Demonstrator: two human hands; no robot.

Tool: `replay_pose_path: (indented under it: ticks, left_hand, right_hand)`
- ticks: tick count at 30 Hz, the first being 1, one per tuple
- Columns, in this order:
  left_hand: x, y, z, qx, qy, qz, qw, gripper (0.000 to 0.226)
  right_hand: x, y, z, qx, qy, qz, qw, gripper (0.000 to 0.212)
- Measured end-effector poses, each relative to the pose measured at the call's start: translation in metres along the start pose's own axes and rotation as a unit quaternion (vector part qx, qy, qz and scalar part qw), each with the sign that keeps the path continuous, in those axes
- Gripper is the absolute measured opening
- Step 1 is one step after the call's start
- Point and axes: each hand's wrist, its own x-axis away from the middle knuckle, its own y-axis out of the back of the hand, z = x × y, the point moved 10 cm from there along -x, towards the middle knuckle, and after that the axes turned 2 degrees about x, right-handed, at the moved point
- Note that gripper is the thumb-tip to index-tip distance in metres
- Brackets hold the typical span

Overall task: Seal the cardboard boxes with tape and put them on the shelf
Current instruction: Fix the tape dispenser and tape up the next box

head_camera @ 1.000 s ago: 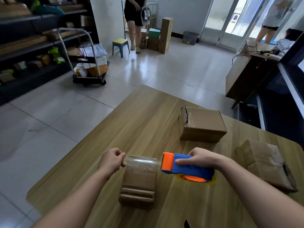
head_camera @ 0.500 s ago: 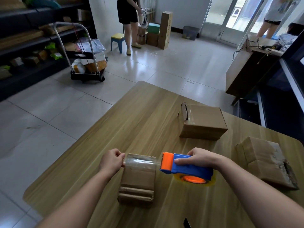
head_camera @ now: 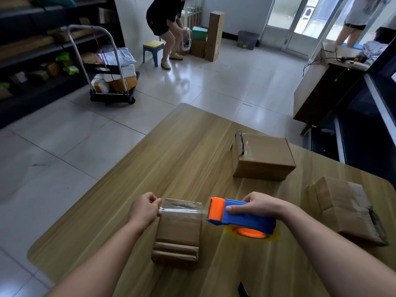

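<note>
Small brown cardboard box [head_camera: 177, 234] lies on the tabletop [head_camera: 171, 157], flaps creased. Clear tape [head_camera: 182, 211] spans its far end. Left hand [head_camera: 144, 207] fingers pinch the free end; right hand [head_camera: 260, 205] fingers grip the blue-orange dispenser [head_camera: 240, 218]. Trolley [head_camera: 113, 97] holds parcels.

No legible text; print on the tall carton [head_camera: 216, 28] is blurred.

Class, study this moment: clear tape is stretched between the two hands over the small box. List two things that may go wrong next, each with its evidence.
1. The left hand pinches only the end of the tape, so it may slip, twist or stick to itself.
2. Neither hand steadies the small box: the right hand grips the dispenser, so the box may shift and the tape land crooked.
</note>
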Motion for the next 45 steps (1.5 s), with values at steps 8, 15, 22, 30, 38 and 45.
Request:
replay_pose_path:
  ticks: [8, 15, 22, 30, 38, 45]
  left_hand:
    - [0.004, -0.007, -0.006, -0.011, -0.035, 0.011, 0.999, 0.019]
    - [0.005, -0.010, -0.009, -0.066, -0.051, -0.017, 0.996, 0.020]
    - [0.005, -0.018, 0.009, -0.087, 0.016, 0.017, 0.996, 0.026]
    - [0.013, -0.019, 0.008, -0.064, -0.010, -0.039, 0.997, 0.034]
    - [0.046, -0.082, -0.042, -0.184, -0.101, 0.098, 0.973, 0.089]
    - [0.043, -0.078, -0.034, -0.255, -0.073, 0.140, 0.954, 0.098]
  right_hand:
    - [-0.005, -0.005, -0.007, -0.003, -0.007, 0.005, 1.000, 0.069]
    - [-0.012, -0.011, -0.010, 0.006, -0.009, 0.007, 1.000, 0.083]
    - [-0.019, -0.015, -0.014, 0.019, -0.017, 0.012, 1.000, 0.077]
    - [-0.020, -0.016, -0.025, 0.013, -0.034, 0.009, 0.999, 0.073]
    - [-0.016, -0.021, -0.021, 0.004, -0.033, 0.014, 0.999, 0.070]
    - [-0.014, -0.024, -0.020, 0.000, -0.030, 0.014, 0.999, 0.072]
